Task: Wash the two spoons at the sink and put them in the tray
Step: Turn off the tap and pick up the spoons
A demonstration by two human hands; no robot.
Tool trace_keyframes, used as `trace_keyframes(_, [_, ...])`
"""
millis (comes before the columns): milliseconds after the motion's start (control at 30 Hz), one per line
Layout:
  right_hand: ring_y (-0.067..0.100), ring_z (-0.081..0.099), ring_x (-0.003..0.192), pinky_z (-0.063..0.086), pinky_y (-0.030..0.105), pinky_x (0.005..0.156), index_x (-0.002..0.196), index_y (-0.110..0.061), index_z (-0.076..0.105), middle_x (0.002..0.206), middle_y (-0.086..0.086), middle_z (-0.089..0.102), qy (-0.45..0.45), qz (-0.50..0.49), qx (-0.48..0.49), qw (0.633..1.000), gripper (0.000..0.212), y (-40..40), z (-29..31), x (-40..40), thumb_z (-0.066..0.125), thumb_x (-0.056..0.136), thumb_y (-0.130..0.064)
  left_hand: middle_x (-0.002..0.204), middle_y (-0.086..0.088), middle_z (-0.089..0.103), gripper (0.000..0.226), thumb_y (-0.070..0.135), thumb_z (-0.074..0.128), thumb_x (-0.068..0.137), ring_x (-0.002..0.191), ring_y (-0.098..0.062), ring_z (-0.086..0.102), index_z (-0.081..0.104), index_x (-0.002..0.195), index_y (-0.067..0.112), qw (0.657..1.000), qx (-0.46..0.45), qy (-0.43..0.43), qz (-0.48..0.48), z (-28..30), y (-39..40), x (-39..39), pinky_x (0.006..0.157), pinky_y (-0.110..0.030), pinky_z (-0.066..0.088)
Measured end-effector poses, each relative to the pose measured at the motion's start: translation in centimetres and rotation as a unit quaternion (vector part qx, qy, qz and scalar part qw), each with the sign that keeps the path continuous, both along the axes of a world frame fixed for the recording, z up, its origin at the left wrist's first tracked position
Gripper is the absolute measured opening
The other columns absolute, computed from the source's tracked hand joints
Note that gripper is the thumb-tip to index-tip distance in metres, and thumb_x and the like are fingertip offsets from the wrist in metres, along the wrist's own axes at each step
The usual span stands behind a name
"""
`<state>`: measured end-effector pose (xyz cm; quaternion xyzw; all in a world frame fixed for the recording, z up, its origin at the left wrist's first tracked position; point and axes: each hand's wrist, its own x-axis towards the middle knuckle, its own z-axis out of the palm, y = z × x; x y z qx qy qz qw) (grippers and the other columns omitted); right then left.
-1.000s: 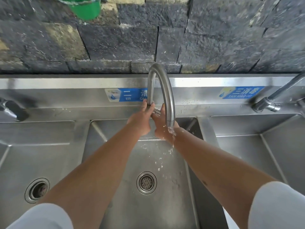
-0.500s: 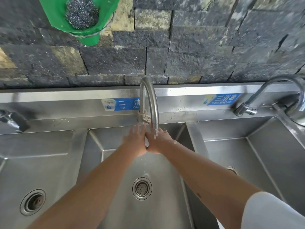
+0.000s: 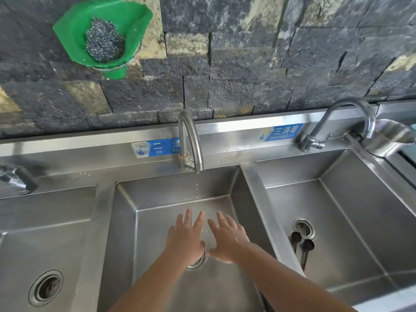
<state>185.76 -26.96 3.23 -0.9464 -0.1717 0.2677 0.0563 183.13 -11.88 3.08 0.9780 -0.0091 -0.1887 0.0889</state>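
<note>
— Spoons (image 3: 301,246): where are they lying?

— Two dark spoons rest on the floor of the right basin (image 3: 360,221), side by side and almost touching. Their round bowls sit just at 6 o'clock of that basin's drain (image 3: 304,227), and the handles run on toward 6 o'clock, close along the wall shared with the middle basin.

— And the person's hands?

— Both are over the middle basin (image 3: 157,221). The left hand (image 3: 185,238) is flat, palm down, fingers spread and grasping nothing. The right hand (image 3: 227,238) sits just at its 3 o'clock, likewise splayed and empty, looking wet. The thumbs nearly meet above the middle drain (image 3: 195,263), which the left wrist half covers. Neither hand touches the spoons; the dividing wall lies between.

— Is water running?

— The curved tap (image 3: 191,140), at 12 o'clock from the hands, shows only a few drops under its spout.

— What else is there?

— A second tap (image 3: 342,118) arches over the right basin's back rim at 1 o'clock. A third basin (image 3: 45,221) lies at 9 o'clock with its own drain. On the stone wall (image 3: 247,64), at 11 o'clock, hangs a green holder (image 3: 74,25) with a steel scrubber (image 3: 104,40) in it. Blue labels (image 3: 157,148) sit on the steel backsplash. No tray can be made out for certain.
</note>
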Motion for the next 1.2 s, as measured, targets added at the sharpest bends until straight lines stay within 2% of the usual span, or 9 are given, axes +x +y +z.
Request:
trace_keyframes(100, [0.029, -0.006, 0.151, 0.006, 0.057, 0.118, 0.152, -0.032, 0.006, 0.165, 0.004, -0.009, 0.019, 0.000, -0.040, 0.999, 0.094, -2.5, -0.5, -2.0, 0.060, 0.078, -0.056, 0.164, -0.010, -0.007, 0.079, 0.044, 0.044, 0.088, 0.149, -0.035, 0.002, -0.003, 0.151, 0.034, 1.000, -0.007, 0.021, 0.007, -0.7, -0.8, -1.8, 0.113, -0.048, 0.024])
trace_keyframes(233, [0.028, -0.006, 0.151, 0.001, 0.057, 0.118, 0.153, -0.029, 0.006, 0.165, 0.005, -0.005, 0.023, 0.037, -0.088, 0.995, 0.092, -5.9, -0.9, -3.8, 0.056, 0.081, -0.058, 0.164, -0.007, -0.007, 0.080, 0.060, 0.038, 0.085, 0.148, -0.035, 0.004, 0.001, 0.151, 0.036, 0.999, -0.010, 0.038, 0.022, -1.1, -3.0, -3.0, 0.112, -0.050, 0.025])
trace_keyframes(467, [0.027, 0.015, 0.148, 0.020, 0.047, 0.117, 0.149, -0.027, 0.020, 0.163, 0.004, 0.012, -0.005, -0.051, 0.020, 0.998, 0.073, -12.7, -0.2, -3.8, 0.048, 0.086, -0.051, 0.164, -0.007, 0.005, 0.084, 0.077, 0.019, 0.077, 0.147, -0.035, 0.014, 0.008, 0.150, 0.038, 0.999, -0.025, 0.019, 0.016, -0.1, -10.5, -1.4, 0.110, -0.051, 0.027])
trace_keyframes(600, [0.027, 0.025, 0.145, 0.027, 0.046, 0.113, 0.144, -0.028, 0.029, 0.162, 0.003, 0.021, -0.026, -0.130, 0.049, 0.990, 0.062, -19.4, 0.2, -2.8, 0.039, 0.088, -0.054, 0.161, -0.011, 0.018, 0.082, 0.073, 0.023, 0.081, 0.143, -0.036, 0.022, 0.012, 0.150, 0.031, 0.995, -0.035, 0.007, -0.096, 0.5, -18.0, 0.8, 0.111, -0.051, 0.031])
trace_keyframes(733, [0.028, 0.027, 0.143, 0.031, 0.046, 0.111, 0.141, -0.034, 0.036, 0.160, 0.003, 0.023, 0.010, -0.184, 0.012, 0.983, 0.058, -27.0, -1.2, -1.5, 0.046, 0.087, -0.054, 0.151, -0.015, 0.031, 0.074, 0.065, 0.033, 0.088, 0.138, -0.035, 0.027, 0.024, 0.147, 0.022, 0.981, -0.031, 0.017, -0.192, -0.6, -26.1, 3.1, 0.109, -0.048, 0.034])
trace_keyframes(867, [0.029, 0.042, 0.128, 0.040, 0.046, 0.101, 0.125, -0.033, 0.048, 0.138, 0.000, 0.042, 0.051, -0.215, -0.023, 0.975, 0.045, -33.1, -3.8, 0.0, 0.055, 0.084, -0.050, 0.156, -0.016, 0.025, 0.071, 0.055, 0.041, 0.092, 0.144, -0.035, 0.020, 0.022, 0.149, 0.018, 0.969, -0.036, 0.077, -0.230, -3.4, -32.9, 4.9, 0.114, -0.051, 0.028])
trace_keyframes(1033, [0.031, 0.051, 0.119, 0.045, 0.047, 0.095, 0.119, -0.032, 0.052, 0.123, 0.000, 0.055, 0.133, -0.279, -0.027, 0.951, 0.041, -36.8, -8.4, 2.3, 0.053, 0.080, -0.045, 0.148, -0.018, 0.037, 0.065, 0.042, 0.045, 0.090, 0.134, -0.037, 0.035, 0.029, 0.145, 0.013, 0.965, -0.038, 0.148, -0.215, -8.0, -38.4, 7.2, 0.110, -0.048, 0.033])
trace_keyframes(1133, [0.030, 0.062, 0.105, 0.049, 0.037, 0.079, 0.109, -0.024, 0.062, 0.111, 0.002, 0.067, 0.182, -0.342, 0.013, 0.922, 0.027, -37.9, -12.3, 3.4, 0.052, 0.084, -0.028, 0.134, -0.010, 0.051, 0.047, 0.032, 0.045, 0.086, 0.124, -0.035, 0.047, 0.042, 0.131, 0.018, 0.966, -0.047, 0.194, -0.164, -11.7, -40.3, 8.2, 0.100, -0.049, 0.044])
trace_keyframes(1200, [0.028, 0.064, 0.104, 0.050, 0.034, 0.081, 0.111, -0.020, 0.064, 0.113, 0.006, 0.068, 0.229, -0.383, 0.038, 0.894, 0.031, -38.9, -15.1, 3.8, 0.049, 0.084, -0.026, 0.124, -0.007, 0.059, 0.039, 0.032, 0.044, 0.084, 0.116, -0.033, 0.055, 0.048, 0.121, 0.021, 0.967, -0.050, 0.216, -0.126, -14.0, -41.2, 8.9, 0.093, -0.048, 0.048])
